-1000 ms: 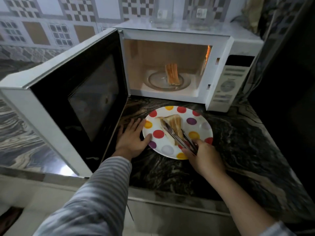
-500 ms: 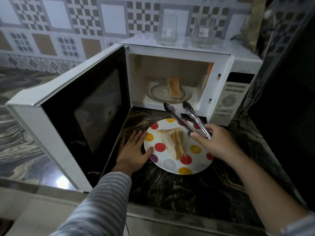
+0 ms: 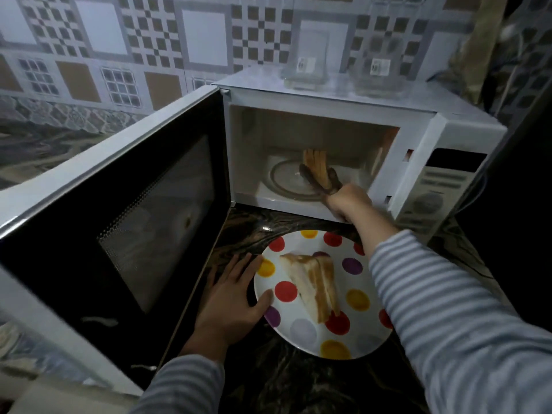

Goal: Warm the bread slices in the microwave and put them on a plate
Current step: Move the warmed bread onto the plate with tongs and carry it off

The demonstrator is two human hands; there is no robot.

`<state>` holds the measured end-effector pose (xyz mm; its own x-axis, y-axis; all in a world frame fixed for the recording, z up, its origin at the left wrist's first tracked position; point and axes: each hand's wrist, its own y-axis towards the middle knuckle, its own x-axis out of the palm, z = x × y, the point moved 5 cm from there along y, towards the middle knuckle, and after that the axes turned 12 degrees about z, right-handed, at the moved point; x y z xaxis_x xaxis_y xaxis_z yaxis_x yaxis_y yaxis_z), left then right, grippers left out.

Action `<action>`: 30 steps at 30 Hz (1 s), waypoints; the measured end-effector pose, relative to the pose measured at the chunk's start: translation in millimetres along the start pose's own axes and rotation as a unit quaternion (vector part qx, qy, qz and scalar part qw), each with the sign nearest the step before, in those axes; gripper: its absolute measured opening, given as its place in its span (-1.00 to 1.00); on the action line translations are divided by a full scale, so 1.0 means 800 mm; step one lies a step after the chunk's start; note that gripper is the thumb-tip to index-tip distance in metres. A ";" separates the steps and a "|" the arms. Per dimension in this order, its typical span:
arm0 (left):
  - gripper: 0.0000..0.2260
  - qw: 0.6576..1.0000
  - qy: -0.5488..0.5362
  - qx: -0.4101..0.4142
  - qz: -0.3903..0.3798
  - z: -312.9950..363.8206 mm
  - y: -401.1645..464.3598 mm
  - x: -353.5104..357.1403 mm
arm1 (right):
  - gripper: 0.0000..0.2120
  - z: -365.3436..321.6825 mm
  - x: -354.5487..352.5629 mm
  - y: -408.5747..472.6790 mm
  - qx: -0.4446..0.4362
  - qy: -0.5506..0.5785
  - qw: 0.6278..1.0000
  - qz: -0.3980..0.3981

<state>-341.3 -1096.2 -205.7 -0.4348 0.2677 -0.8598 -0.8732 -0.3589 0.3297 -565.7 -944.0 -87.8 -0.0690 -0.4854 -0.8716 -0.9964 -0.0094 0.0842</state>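
Inside microwave (image 3: 448, 138), upright bread slices (image 3: 314, 164) edge-on between tongs (image 3: 321, 182) in right hand (image 3: 348, 204) grip.

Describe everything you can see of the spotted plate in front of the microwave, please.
The plate is round and white, with red, yellow, purple and pale grey dots; it looks like ceramic or melamine. It lies flat on the dark marbled counter, just before the open microwave. Toasted bread slices, cut to a wedge, lie across its middle. The left hand rests flat beside it, thumb on its left rim. The right forearm passes above its right edge without visibly touching.
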 end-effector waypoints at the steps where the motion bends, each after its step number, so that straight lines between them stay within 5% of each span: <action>1: -0.26 1.000 -0.001 0.000 -0.002 0.000 0.000 0.000 | -0.77 -0.004 0.005 0.008 0.007 0.004 1.000 0.002; 10: -0.28 1.000 0.000 0.006 -0.004 0.002 0.000 -0.002 | -0.69 -0.014 0.019 0.032 0.058 -0.002 0.997 0.053; 19: -0.27 1.000 -0.008 0.003 -0.008 0.003 -0.001 -0.001 | -0.60 0.037 0.005 -0.004 0.056 0.106 0.993 0.018; 30: -0.20 1.000 0.020 0.011 -0.006 0.010 -0.002 -0.006 | -0.90 0.154 -0.053 -0.153 0.020 0.215 0.976 0.023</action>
<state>-339.8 -1090.1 -199.3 -0.4145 0.2353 -0.8791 -0.8835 -0.3355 0.3268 -446.8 -815.0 -120.8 -0.0961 -0.8068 -0.5830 -0.9944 0.0515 0.0928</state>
